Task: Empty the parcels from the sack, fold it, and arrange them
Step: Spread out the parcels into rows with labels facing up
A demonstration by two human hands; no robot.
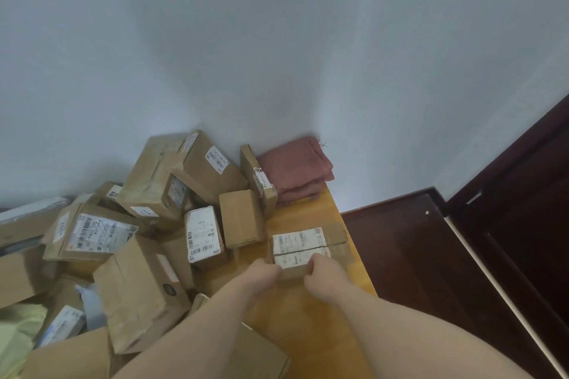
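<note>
A flat cardboard parcel (311,248) with a torn white label lies on the wooden table (326,209) near its right edge. My left hand (263,275) grips its near left corner and my right hand (323,275) grips its near right side, fingers curled round the edge. Several brown cardboard parcels are heaped to the left, among them a small box with a white label (203,234) and a plain box (241,218). A folded pink-red sack (297,168) lies against the wall at the table's far right corner.
A white wall rises behind the table. Dark wooden floor (409,255) and a dark door (523,194) lie to the right. A pale yellow-green bag (15,335) shows at the lower left. More parcels crowd the table's left half.
</note>
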